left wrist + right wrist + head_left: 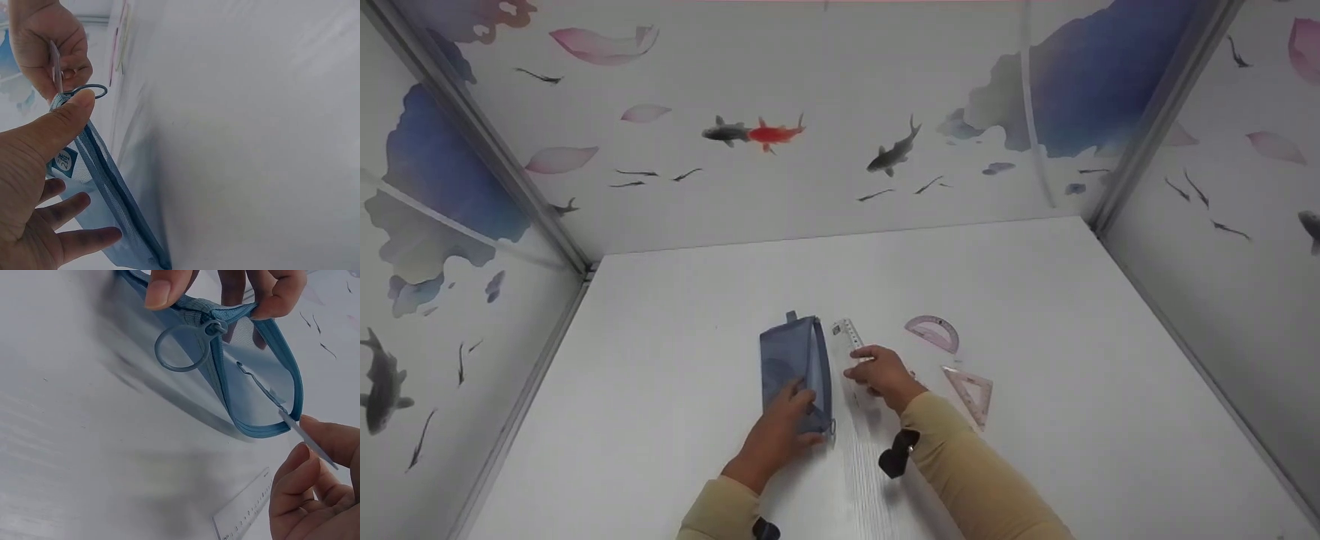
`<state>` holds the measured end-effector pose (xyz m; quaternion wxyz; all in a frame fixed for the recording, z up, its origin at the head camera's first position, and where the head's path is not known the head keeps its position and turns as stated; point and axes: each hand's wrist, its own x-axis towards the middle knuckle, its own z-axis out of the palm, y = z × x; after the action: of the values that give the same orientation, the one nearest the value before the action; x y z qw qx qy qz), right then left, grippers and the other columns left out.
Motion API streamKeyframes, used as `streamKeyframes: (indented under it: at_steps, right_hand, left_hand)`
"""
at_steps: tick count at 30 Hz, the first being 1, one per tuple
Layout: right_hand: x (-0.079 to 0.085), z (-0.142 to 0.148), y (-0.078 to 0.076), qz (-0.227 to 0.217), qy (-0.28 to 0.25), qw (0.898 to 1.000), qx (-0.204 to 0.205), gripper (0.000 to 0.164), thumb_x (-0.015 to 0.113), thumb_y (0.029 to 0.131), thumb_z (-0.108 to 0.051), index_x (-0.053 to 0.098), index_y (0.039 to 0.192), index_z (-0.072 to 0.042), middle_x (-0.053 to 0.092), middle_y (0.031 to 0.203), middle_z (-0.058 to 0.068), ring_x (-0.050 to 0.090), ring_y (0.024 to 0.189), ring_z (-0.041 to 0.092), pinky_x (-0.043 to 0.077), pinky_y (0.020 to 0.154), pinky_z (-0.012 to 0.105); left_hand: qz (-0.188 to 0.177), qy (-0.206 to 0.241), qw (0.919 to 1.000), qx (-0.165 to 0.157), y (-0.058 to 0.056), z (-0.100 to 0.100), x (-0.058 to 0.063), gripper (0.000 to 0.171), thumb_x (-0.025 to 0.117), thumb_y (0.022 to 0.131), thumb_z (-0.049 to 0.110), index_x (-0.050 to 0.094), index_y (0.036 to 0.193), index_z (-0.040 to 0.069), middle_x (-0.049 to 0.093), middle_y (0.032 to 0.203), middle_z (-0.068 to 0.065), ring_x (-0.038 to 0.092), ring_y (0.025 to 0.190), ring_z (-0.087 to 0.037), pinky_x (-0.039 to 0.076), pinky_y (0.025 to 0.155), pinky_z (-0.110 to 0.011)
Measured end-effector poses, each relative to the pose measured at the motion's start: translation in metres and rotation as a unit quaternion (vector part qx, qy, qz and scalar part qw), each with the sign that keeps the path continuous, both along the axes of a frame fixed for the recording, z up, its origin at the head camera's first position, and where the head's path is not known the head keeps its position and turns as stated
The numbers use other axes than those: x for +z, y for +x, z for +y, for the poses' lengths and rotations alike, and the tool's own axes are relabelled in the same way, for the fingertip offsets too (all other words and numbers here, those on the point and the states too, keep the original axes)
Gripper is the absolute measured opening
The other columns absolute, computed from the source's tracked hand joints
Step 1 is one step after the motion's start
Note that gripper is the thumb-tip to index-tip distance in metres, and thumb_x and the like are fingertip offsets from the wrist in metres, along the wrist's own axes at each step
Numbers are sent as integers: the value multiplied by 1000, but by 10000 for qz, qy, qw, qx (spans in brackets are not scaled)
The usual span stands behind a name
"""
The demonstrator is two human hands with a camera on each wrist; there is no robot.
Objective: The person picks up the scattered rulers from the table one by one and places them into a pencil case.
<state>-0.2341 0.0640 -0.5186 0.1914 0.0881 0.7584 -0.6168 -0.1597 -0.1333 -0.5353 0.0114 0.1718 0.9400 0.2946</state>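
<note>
A blue mesh zip pouch [786, 352] lies on the white table, its zipped mouth parted. My left hand [781, 431] grips it by the mouth, thumb on one side near the ring pull [183, 349] and fingers on the other. Between thumb and fingers, my right hand [885, 375] pinches a thin, flat, pale piece [309, 441], seen edge-on with its tip at the mouth's rim; I cannot tell its kind. Below that hand a clear ruler [244, 503] rests on the table.
To the right lie a pink protractor [934, 331] and a pink set square [971, 395]. Walls painted with fish and petals enclose the table [675, 360] at the back and both sides.
</note>
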Motion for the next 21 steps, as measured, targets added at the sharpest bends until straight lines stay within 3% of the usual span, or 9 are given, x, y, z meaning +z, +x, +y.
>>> streamKeyframes:
  at_steps: [5,11,21]
  right_hand:
    - [-1,-6,0,-27,-28,10000,-4,43,71,85,-8,58,125,-1,62,99,9,58,86,19,45,65,28]
    - [-2,-13,0,28,-25,10000,71,42,70,86,-10,58,125,-2,64,103,11,60,91,21,48,71,32]
    - [0,-25,0,234,-113,9997,37,40,67,86,-5,57,124,2,61,88,7,53,74,15,42,57,25]
  left_hand:
    - [53,1,10000,-18,0,-2,-1,56,83,75,22,53,121,10,38,143,-27,48,124,-46,47,94,-54]
    - [234,-68,9997,-49,0,-2,-1,55,83,75,23,52,118,11,40,141,-28,51,121,-44,51,90,-51]
    - [346,-13,9994,-49,2,-3,0,52,83,74,20,52,115,11,40,140,-28,53,118,-44,52,86,-50]
